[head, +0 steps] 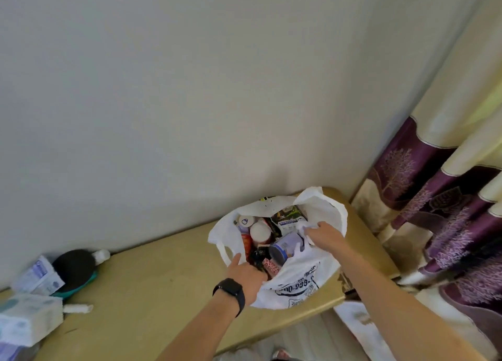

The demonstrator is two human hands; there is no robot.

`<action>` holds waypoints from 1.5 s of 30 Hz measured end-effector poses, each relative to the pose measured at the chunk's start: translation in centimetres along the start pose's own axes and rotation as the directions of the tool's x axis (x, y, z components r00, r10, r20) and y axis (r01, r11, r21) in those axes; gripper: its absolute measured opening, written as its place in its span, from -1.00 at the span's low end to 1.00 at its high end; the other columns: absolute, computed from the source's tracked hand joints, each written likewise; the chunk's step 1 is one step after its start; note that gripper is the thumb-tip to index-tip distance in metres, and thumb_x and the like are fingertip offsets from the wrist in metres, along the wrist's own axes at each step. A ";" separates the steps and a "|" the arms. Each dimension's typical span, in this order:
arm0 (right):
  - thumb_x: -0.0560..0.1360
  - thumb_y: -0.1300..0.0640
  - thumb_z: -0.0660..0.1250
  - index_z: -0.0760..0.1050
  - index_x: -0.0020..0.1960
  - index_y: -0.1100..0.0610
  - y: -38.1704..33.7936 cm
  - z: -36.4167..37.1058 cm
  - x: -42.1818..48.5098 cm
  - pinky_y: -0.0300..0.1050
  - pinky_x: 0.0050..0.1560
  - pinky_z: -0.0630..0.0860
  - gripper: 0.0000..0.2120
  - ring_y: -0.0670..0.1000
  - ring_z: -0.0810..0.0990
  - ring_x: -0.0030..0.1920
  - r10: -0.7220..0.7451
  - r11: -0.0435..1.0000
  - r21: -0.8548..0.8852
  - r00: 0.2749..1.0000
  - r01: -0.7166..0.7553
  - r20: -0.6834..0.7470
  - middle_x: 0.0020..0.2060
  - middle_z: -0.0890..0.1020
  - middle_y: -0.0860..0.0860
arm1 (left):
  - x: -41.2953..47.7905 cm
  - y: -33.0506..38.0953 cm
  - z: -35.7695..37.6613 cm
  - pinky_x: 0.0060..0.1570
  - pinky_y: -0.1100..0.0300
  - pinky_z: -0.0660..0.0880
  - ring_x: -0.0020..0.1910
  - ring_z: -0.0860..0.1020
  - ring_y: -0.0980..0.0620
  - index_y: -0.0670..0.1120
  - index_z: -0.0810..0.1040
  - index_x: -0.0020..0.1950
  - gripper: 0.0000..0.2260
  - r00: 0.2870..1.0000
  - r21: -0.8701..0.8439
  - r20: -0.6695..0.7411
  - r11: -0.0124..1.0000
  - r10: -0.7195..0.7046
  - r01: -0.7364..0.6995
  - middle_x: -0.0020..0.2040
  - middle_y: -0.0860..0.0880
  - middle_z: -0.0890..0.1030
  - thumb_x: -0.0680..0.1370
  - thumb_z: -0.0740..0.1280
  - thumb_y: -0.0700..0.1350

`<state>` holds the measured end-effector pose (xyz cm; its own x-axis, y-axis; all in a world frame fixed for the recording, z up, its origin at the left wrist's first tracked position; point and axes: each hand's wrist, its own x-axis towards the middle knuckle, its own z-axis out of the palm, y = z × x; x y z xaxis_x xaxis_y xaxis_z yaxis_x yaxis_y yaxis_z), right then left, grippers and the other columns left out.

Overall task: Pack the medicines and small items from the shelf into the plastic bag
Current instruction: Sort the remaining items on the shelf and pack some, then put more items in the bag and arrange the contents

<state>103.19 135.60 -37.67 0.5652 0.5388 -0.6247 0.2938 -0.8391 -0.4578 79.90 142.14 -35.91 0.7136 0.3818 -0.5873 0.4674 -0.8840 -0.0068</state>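
A plain pale wall [190, 89] filled most of your view behind the plastic bag [304, 284]. To the right of the bag hung a cream and purple curtain [448, 197] with a tree pattern, its folds close to the shelf's end. The tan shelf [163, 279] ran from the bag away to the left, with its back edge against the wall. Its front edge passed just below the bag to a chipped corner on the bag's right.

The white bag stood open at that right end, near the front edge, with dark print on its near side. Left of the bag, a wide run of tan shelf top separated it from a cluster of things. That cluster held a tissue pack [27, 317], a black round object [73, 268] on a teal base, a white medicine box [38, 276] and a small white tube [77, 308].

Inside the bag you had a dark printed box [288, 216], a round tin [282, 249], a white-capped bottle [259, 231] and a pink patterned item [271, 265].

Your right hand [323, 234] gripped bunched plastic at the bag's far right rim, holding the mouth open. Your left hand [250, 273], with a black wristband [231, 292] behind it, reached into the near left side of the mouth. One of its digits lay straight along the rim and the others curled out of sight among the contents, so I cannot tell whether it held anything.
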 end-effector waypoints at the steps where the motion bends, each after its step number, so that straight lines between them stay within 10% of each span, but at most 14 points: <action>1: 0.55 -0.27 0.11 0.10 0.57 0.06 0.7 -0.1 0.3 0.10 0.42 0.25 -0.31 0.19 0.30 0.46 -0.004 0.982 -0.188 1.000 0.006 0.009 0.48 0.33 0.11 | -0.2 -0.4 0.3 0.52 -0.15 -0.13 0.34 0.42 -0.11 0.02 0.47 0.31 -0.74 1.000 -0.041 -0.019 0.999 -0.005 0.004 0.26 -0.04 0.57 0.64 0.16 -0.05; 6: 0.51 -0.32 0.08 -0.13 0.59 -0.13 3.9 -1.1 -0.1 0.39 0.45 -0.11 -0.24 0.21 -0.17 0.56 -0.011 0.757 -0.649 0.992 -0.077 -0.130 0.59 -0.09 0.10 | -0.5 -1.6 1.3 0.47 -0.26 -0.29 0.52 0.19 -0.10 0.13 0.38 0.44 -0.58 0.998 -0.087 -0.069 0.996 0.008 -0.014 0.39 -0.05 0.48 0.63 0.05 0.21; 10: 0.52 -0.25 0.17 -0.20 0.58 -0.16 4.5 -1.4 -2.0 0.24 0.50 0.08 -0.21 0.12 -0.10 0.58 -0.135 0.835 -0.550 0.977 0.021 -0.166 0.60 -0.07 0.01 | -1.5 -1.6 2.4 0.48 -0.19 -0.32 0.58 0.03 -0.01 0.18 0.21 0.53 -0.54 0.972 -0.170 -0.232 0.985 -0.030 -0.010 0.56 -0.01 0.24 0.63 0.05 0.20; 14: 0.56 -0.09 0.26 0.15 0.56 -0.11 3.5 1.0 -6.6 0.03 0.45 0.26 -0.40 0.07 0.17 0.52 -0.390 0.888 -0.353 0.890 0.294 -0.238 0.55 0.21 -0.03 | -3.7 -2.5 4.7 0.50 -0.02 -0.22 0.57 0.05 0.03 0.24 0.13 0.54 -0.53 0.889 -0.398 -0.382 0.913 -0.252 0.088 0.58 0.07 0.15 0.61 0.01 0.19; 19: 0.48 0.11 0.46 0.50 0.36 -0.01 1.0 8.6 -12.8 0.01 0.35 0.41 -0.54 0.03 0.45 0.37 -0.693 0.720 -0.206 0.673 0.662 -0.260 0.32 0.54 -0.06 | -8.7 -4.9 9.9 0.53 -0.02 -0.04 0.55 0.11 0.03 0.24 0.09 0.55 -0.51 0.820 -0.664 -0.225 0.699 -0.527 0.267 0.59 0.07 0.12 0.62 0.09 0.15; 24: 0.51 -0.18 0.20 0.49 0.34 -0.18 -3.5 18.0 -16.4 -0.23 0.39 0.23 -0.58 -0.25 0.27 0.38 -0.798 0.594 -0.131 0.602 0.794 0.032 0.31 0.45 -0.27 | -15.4 -7.1 17.3 0.52 -0.01 0.02 0.54 0.13 0.03 0.22 0.09 0.55 -0.48 0.693 -0.779 0.049 0.407 -0.719 0.477 0.58 0.06 0.14 0.60 0.13 0.14; 31: 0.51 -0.24 -0.12 0.26 0.49 -0.22 -12.3 30.2 -18.3 -0.17 0.48 0.13 -0.43 -0.11 0.10 0.53 -0.708 0.311 -0.269 0.411 0.911 0.574 0.50 0.25 -0.24 | -23.5 -12.0 26.8 0.52 -0.02 0.04 0.55 0.14 0.00 0.18 0.13 0.56 -0.48 0.533 -0.785 0.316 0.099 -0.785 0.611 0.59 0.03 0.13 0.59 0.14 0.12; 38: 0.61 -0.07 0.09 0.08 0.57 -0.08 -21.5 42.5 -18.7 -0.07 0.47 0.23 -0.46 -0.03 0.12 0.53 -0.448 0.265 -0.426 0.502 0.865 0.740 0.55 0.17 -0.12 | -28.8 -22.8 34.9 0.52 -0.07 0.01 0.56 0.08 -0.07 0.17 0.12 0.56 -0.49 0.507 -0.763 0.422 0.007 -0.752 0.647 0.60 0.00 0.07 0.61 0.11 0.13; 45: 0.60 -0.08 0.15 0.04 0.57 0.08 -31.6 53.7 -15.5 0.05 0.39 0.34 -0.37 0.13 0.22 0.49 -0.369 0.353 -0.598 0.694 0.720 0.618 0.55 0.16 0.06 | -32.7 -34.8 41.3 0.52 -0.13 -0.05 0.58 -0.05 -0.12 0.12 0.00 0.60 -0.39 0.555 -0.714 0.463 0.080 -0.692 0.695 0.62 -0.01 -0.09 0.59 0.17 0.12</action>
<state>43.71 157.78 -47.51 -0.1925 0.7298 -0.6559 0.9713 0.0467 -0.2331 18.81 149.26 -49.91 -0.1691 0.6982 -0.6956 0.9061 0.3878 0.1690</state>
